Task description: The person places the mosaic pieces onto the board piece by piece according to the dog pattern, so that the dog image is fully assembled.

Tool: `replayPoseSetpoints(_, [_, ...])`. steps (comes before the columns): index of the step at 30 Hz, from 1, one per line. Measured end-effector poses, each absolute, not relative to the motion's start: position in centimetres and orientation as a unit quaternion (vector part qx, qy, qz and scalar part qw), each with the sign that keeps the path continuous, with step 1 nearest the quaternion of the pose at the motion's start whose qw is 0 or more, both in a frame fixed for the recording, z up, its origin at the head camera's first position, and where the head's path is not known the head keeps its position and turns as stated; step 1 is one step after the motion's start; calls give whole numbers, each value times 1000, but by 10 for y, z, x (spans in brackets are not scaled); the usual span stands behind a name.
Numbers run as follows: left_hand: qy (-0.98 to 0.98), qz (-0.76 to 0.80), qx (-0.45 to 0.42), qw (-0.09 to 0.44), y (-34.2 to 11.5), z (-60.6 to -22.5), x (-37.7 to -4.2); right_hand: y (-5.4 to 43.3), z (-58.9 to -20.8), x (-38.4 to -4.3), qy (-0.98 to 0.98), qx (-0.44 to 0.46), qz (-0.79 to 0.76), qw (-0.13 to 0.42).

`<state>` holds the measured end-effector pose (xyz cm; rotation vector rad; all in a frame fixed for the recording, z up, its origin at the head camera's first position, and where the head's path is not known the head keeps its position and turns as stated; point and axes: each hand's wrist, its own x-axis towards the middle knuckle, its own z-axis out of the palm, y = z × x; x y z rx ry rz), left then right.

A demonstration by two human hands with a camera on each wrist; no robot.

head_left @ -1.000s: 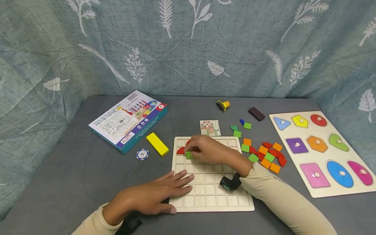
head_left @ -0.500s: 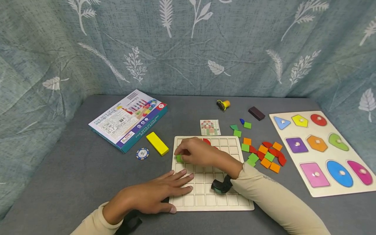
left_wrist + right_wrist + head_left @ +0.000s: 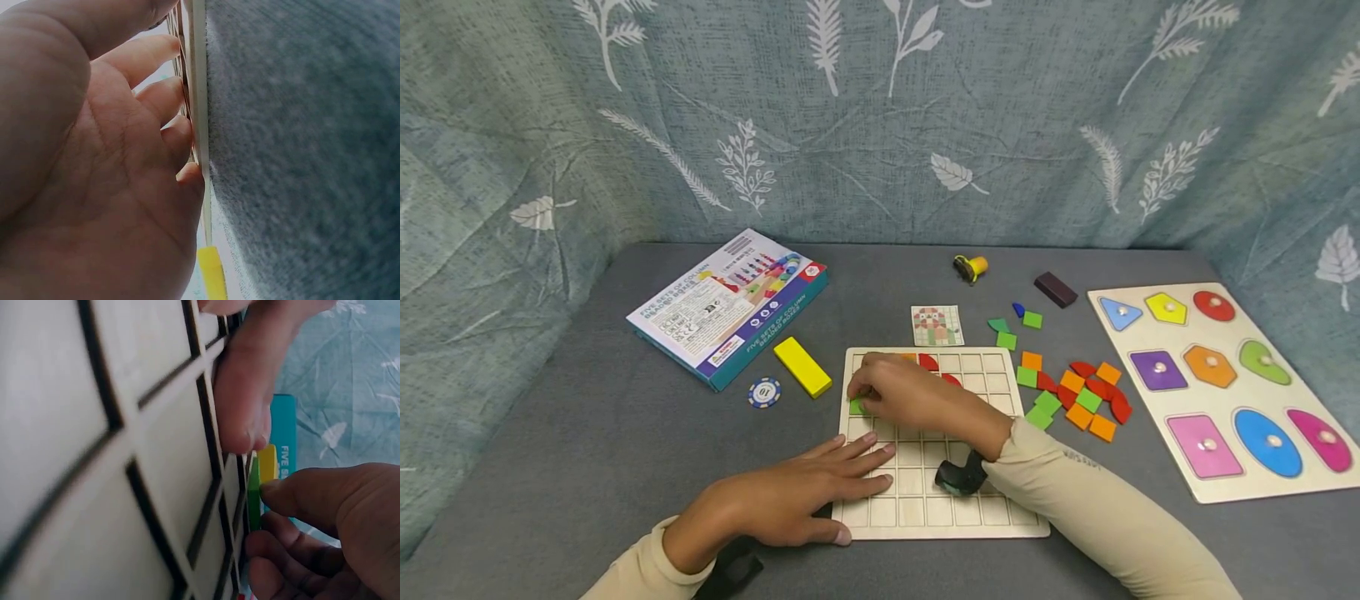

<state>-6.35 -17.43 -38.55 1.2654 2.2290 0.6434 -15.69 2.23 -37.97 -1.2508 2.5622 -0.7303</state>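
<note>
One right hand [image 3: 895,390], mine: fingers curled, pinching green tile [image 3: 857,407] near left edge of board [image 3: 912,511], masking its upper left. My left hand [image 3: 797,504]: spread, fingers on board. Around: card [image 3: 937,326], loose tiles [image 3: 1087,401].

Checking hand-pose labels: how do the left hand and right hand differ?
The left hand rests with fingers spread; the right hand has fingers bent, pinching a green tile. The left hand lies toward the grid board's near edge; the right hand, toward its far edge. Both have beige sleeves.

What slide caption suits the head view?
Right hand holds green square tile; left hand rests on pale wooden gridded board.
</note>
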Motion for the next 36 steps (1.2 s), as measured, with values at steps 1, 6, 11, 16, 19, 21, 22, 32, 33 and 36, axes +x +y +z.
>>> replayPoseSetpoints(1, [818,235,464,246,-174,-385,-63,22,-380,-157,866,-427,-240,101])
replayPoseSetpoints(6, [818,234,464,246,-175,-384,-63,22,-379,-156,864,-431,-237,109])
replayPoseSetpoints(11, [817,237,463,248,-175,-384,-63,24,-380,-156,860,-434,-243,114])
replayPoseSetpoints(16, [817,237,465,247,-175,-385,-63,27,-380,-158,858,-439,-241,116])
replayPoseSetpoints(19, [817,235,466,245,-175,-384,-63,28,-380,-158,854,-442,-247,117])
replayPoseSetpoints(21, [817,235,466,244,-175,-384,-63,31,-378,-159,853,-441,-254,116])
replayPoseSetpoints(22, [817,235,466,244,-175,-384,-63,33,-378,-159,853,-440,-257,114])
replayPoseSetpoints(32, [817,240,462,248,-174,-385,-63,57,-372,-166,851,-423,-298,88])
replayPoseSetpoints(33, [817,240,460,250,-174,-385,-63,60,-372,-167,852,-421,-298,84])
replayPoseSetpoints(36, [819,239,455,255,-174,-384,-63,71,-369,-168,856,-411,-304,81])
